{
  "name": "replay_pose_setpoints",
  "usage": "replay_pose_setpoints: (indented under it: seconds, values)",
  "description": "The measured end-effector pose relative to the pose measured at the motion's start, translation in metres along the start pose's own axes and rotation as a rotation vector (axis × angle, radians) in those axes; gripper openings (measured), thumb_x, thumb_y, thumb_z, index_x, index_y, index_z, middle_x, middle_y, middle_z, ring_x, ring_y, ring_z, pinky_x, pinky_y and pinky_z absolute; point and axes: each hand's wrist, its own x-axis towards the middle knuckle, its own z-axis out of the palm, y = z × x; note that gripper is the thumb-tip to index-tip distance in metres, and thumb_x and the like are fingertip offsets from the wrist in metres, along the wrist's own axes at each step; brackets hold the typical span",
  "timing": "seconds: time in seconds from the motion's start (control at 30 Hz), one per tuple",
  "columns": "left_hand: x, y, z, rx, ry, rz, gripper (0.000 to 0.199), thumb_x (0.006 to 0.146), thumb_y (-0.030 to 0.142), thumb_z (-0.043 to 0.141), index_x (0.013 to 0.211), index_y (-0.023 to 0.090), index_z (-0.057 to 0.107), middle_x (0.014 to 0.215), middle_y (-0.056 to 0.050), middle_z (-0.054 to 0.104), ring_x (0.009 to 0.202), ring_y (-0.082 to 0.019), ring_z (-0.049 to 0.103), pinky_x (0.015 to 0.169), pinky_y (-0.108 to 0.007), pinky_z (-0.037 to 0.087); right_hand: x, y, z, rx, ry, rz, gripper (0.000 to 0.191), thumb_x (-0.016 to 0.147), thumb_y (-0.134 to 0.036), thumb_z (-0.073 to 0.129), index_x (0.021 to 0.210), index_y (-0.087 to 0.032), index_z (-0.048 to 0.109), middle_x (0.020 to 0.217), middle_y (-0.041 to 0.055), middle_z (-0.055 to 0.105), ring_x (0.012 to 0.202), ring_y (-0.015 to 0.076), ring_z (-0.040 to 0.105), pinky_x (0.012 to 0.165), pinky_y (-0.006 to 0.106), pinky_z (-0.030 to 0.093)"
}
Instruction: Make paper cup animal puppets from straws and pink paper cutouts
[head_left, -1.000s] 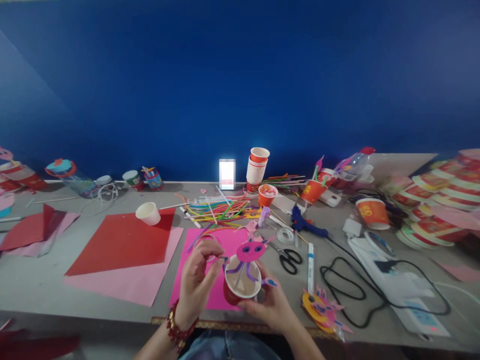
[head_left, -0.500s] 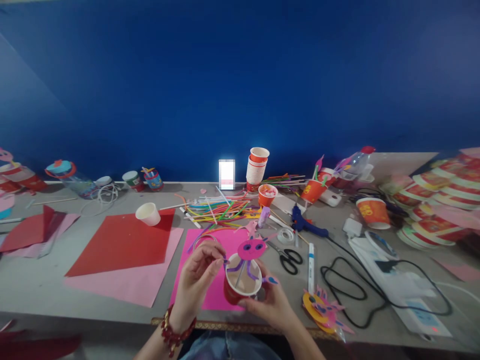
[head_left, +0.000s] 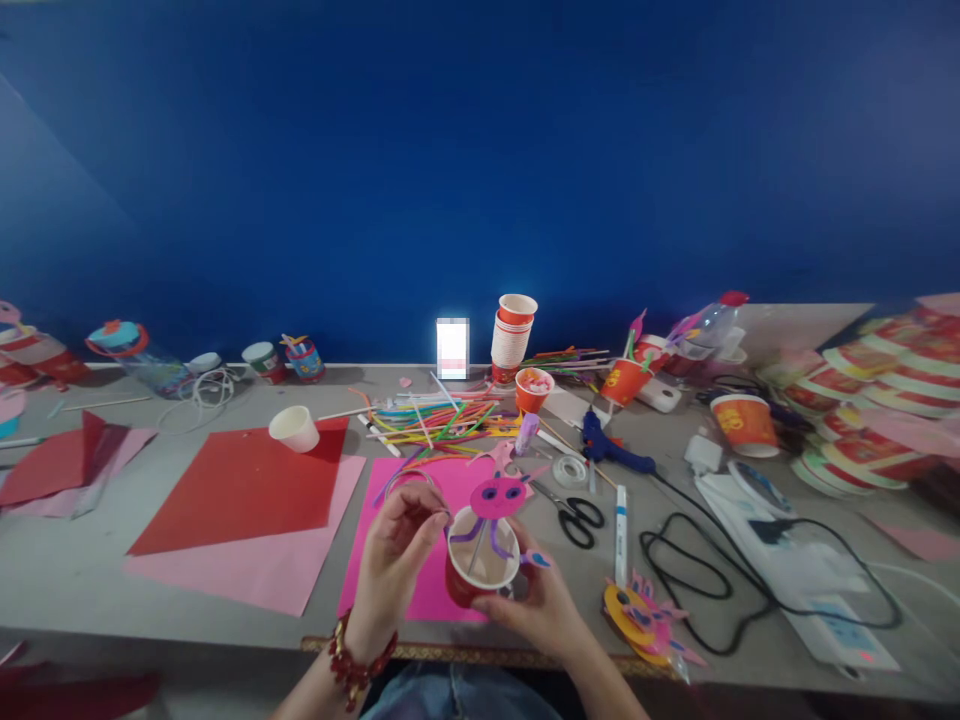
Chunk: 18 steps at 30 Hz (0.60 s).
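A red paper cup (head_left: 463, 588) with a white rim is tilted above the bright pink sheet (head_left: 386, 570). My right hand (head_left: 536, 600) is wrapped round its right side. From the cup rises a stick bearing a pink paper face (head_left: 498, 494) with drawn eyes, and purple legs (head_left: 498, 540) hang below the face. A small purple piece with a blue spot (head_left: 537, 559) sticks out at the cup's right side. At the left rim, my left hand (head_left: 405, 545) pinches the end of a thin purple strip; its fingertips are close to the cup.
Black scissors (head_left: 579, 522), a marker (head_left: 622, 535) and a blue glue gun (head_left: 611, 445) lie to the right, beside cables and a power strip (head_left: 802, 590). Colourful pipe cleaners (head_left: 435, 422) lie behind. A white cup (head_left: 295, 430) rests on red paper (head_left: 240, 490) at left.
The cup and pink face have shifted very slightly left with my right hand. My left hand still pinches at the rim, its fingers a little lower.
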Motion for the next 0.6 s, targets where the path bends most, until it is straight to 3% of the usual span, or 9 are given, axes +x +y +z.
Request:
replay_pose_setpoints:
  seconds: [0.2, 0.33, 0.5, 0.6]
  values:
    - [-0.005, -0.010, 0.007, -0.027, 0.106, -0.018, 0.008, 0.092, 0.025, 0.064, 0.098, 0.023, 0.059, 0.097, -0.002, 0.058, 0.090, -0.013, 0.057, 0.081, -0.022, 0.047, 0.000, 0.000, 0.004, -0.002, 0.014, 0.004, 0.077, 0.065, -0.044, 0.087, 0.132, -0.022, 0.055, 0.126, 0.0140, 0.065, 0.116, 0.0355, 0.061, 0.100, 0.046, 0.049]
    - [-0.007, -0.012, 0.009, -0.050, 0.145, -0.030, 0.028, 0.091, 0.028, 0.065, 0.117, 0.025, 0.054, 0.101, -0.003, 0.060, 0.092, -0.016, 0.057, 0.083, -0.026, 0.047, 0.003, -0.003, 0.006, 0.007, 0.006, 0.006, 0.076, 0.064, -0.044, 0.087, 0.131, -0.020, 0.057, 0.122, 0.0144, 0.068, 0.114, 0.0352, 0.062, 0.097, 0.044, 0.050]
    - [-0.003, -0.014, 0.008, 0.012, 0.109, -0.058, 0.016, 0.090, 0.034, 0.065, 0.088, 0.019, 0.061, 0.085, -0.002, 0.058, 0.080, -0.015, 0.054, 0.075, -0.024, 0.046, 0.007, -0.011, 0.008, 0.038, 0.006, -0.013, 0.067, 0.064, -0.045, 0.087, 0.122, -0.020, 0.062, 0.114, 0.0122, 0.070, 0.108, 0.0341, 0.064, 0.095, 0.043, 0.051]
    - [-0.003, -0.016, 0.007, 0.018, 0.136, -0.044, 0.017, 0.090, 0.035, 0.065, 0.087, 0.019, 0.061, 0.085, -0.002, 0.058, 0.082, -0.015, 0.054, 0.076, -0.024, 0.046, 0.009, -0.012, 0.010, 0.034, 0.007, -0.008, 0.064, 0.065, -0.044, 0.086, 0.120, -0.021, 0.064, 0.113, 0.0115, 0.070, 0.106, 0.0341, 0.064, 0.094, 0.043, 0.051]
